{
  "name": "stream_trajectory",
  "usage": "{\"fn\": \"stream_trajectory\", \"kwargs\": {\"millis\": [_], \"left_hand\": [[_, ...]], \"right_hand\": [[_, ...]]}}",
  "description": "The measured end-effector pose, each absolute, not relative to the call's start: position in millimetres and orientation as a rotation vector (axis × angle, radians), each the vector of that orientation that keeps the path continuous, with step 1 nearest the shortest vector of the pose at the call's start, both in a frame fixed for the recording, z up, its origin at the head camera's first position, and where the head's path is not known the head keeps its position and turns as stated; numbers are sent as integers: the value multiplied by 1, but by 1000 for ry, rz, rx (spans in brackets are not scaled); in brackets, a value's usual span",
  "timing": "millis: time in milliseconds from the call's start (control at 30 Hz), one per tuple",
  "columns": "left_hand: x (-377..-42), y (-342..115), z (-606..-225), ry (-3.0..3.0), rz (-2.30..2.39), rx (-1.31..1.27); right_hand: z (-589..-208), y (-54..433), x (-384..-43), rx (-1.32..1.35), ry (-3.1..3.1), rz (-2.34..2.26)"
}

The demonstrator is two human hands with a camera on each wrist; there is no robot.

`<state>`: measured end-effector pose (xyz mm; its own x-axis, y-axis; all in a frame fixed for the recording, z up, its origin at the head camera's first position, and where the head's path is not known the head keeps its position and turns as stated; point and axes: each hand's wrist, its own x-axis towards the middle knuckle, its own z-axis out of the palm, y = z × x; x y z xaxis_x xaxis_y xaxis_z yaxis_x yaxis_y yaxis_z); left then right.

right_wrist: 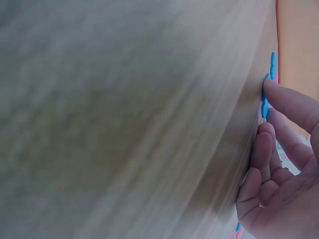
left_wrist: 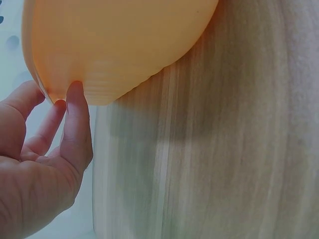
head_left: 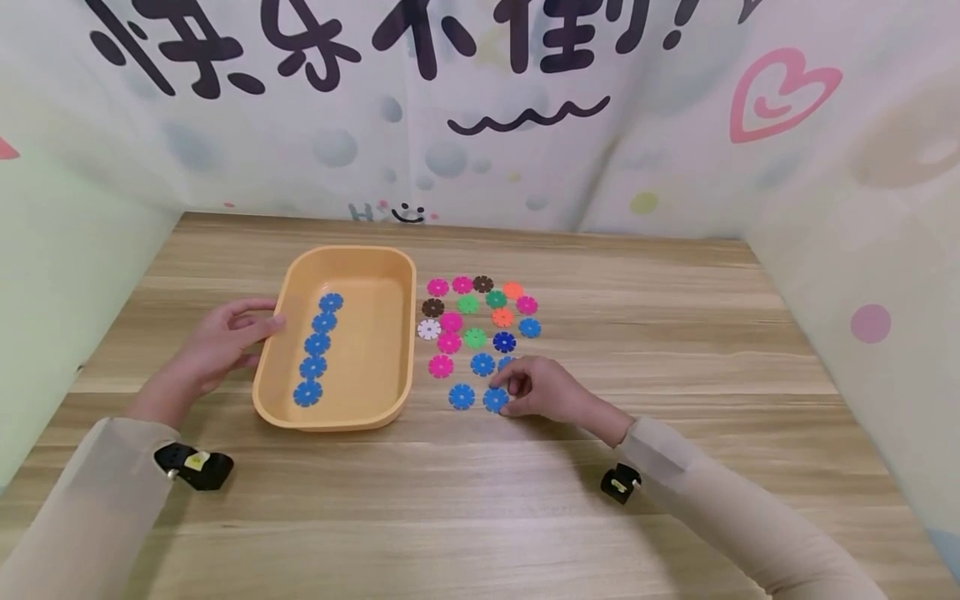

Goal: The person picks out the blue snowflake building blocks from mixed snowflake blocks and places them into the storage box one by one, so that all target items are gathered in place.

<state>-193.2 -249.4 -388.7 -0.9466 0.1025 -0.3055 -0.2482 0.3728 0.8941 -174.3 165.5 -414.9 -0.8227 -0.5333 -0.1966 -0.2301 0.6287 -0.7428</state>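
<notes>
My left hand (head_left: 225, 343) holds the left rim of an orange-yellow plastic tub (head_left: 386, 333), its thumb over the edge and its fingers (left_wrist: 77, 124) against the outer wall. Inside the tub, several blue snowflake discs (head_left: 317, 344) lie in a slanting row. To the right of the tub, my right hand (head_left: 543, 390) pinches a blue snowflake disc (head_left: 495, 400) at its edges between thumb and forefinger, low at the table. The right wrist view shows this disc (right_wrist: 264, 102) edge-on. Another blue disc (head_left: 507, 364) is partly hidden behind that hand.
Loose snowflake discs in pink (head_left: 441, 366), green (head_left: 476, 337), brown (head_left: 432, 307), orange (head_left: 513, 290), white (head_left: 429, 329) and dark blue (head_left: 505, 342) lie right of the tub. More blue discs (head_left: 461, 397) lie nearby. A printed cloth (head_left: 480, 183) hangs behind the wooden table (head_left: 420, 517).
</notes>
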Motion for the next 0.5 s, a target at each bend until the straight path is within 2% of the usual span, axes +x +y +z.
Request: {"fn": "stream_trajectory", "kwargs": {"millis": [500], "left_hand": [[-193,-250,-388,2316,1619,-124]], "right_hand": [[-413,163,-173,-631,2472,-1048]]}}
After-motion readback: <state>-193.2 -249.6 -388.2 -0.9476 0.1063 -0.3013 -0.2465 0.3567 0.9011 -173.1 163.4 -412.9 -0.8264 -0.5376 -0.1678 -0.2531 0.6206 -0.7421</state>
